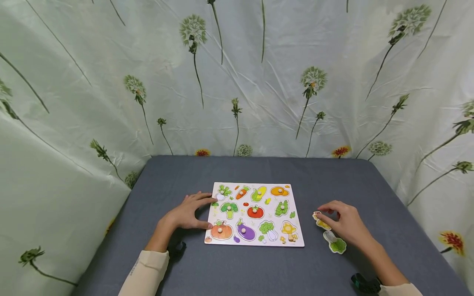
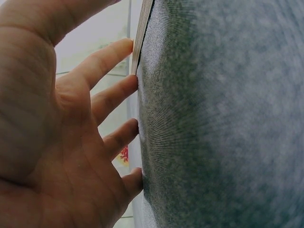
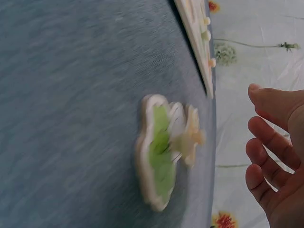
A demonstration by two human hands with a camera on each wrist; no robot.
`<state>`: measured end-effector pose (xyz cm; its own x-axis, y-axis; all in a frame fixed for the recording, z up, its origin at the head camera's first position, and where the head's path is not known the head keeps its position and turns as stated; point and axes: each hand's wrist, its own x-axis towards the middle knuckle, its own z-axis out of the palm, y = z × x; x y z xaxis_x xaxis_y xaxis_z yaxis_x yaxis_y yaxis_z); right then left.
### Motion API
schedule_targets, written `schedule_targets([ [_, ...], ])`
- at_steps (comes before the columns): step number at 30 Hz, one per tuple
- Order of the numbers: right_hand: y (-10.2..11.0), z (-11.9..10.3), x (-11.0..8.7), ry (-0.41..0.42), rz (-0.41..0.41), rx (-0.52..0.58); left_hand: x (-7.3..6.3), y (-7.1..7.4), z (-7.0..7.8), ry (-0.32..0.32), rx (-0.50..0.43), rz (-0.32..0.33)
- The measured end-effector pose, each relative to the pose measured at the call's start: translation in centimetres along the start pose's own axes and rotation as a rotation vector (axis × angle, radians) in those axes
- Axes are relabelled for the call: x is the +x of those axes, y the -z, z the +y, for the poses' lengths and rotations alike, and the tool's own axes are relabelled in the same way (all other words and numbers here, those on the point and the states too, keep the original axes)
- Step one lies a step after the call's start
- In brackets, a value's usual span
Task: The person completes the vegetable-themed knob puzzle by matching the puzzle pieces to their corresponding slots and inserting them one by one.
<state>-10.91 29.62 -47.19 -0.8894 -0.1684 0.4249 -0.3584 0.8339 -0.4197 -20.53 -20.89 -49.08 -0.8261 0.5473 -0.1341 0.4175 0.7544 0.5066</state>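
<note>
A white wooden puzzle board (image 1: 268, 211) with vegetable pictures and knobbed pieces lies flat mid-table. My left hand (image 1: 189, 213) spreads its fingers at the board's left side, thumb and index finger at its edge. In the left wrist view, the other fingertips (image 2: 126, 85) reach down near the cloth and the board's side. Over on the right, my right hand (image 1: 344, 224) hovers above two loose pieces, fingers loosely bent and holding nothing. One is a yellow mushroom piece (image 1: 324, 224); nearer me lies a green bok choy piece (image 1: 338, 246), with a knob showing in the right wrist view.
Dark grey cloth (image 1: 244, 269) covers the table. Behind and beside it hang pale curtains (image 1: 266, 102) printed with dandelions. On the board, the bok choy (image 1: 269, 231) and mushroom (image 1: 289, 230) pictures show no knobs, unlike the other large vegetables such as the tomato (image 1: 259, 213).
</note>
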Motion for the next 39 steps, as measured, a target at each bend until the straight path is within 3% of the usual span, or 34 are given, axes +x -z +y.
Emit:
schedule_targets([
  [13,0.4,1.7,-3.4,-0.064,-0.01,0.022,0.0,0.0,0.1,-0.016,0.004,-0.004],
  [18,0.2,1.8,-4.1,-0.125,-0.03,0.02,0.0,0.0,0.0,-0.009,0.003,-0.001],
  [32,0.4,1.7,-4.7,-0.264,-0.166,0.02,0.1,-0.3,-0.1,0.003,0.009,0.001],
  [39,0.3,1.5,-4.9,-0.227,-0.151,0.021,0.0,-0.2,0.0,0.0,0.003,0.004],
])
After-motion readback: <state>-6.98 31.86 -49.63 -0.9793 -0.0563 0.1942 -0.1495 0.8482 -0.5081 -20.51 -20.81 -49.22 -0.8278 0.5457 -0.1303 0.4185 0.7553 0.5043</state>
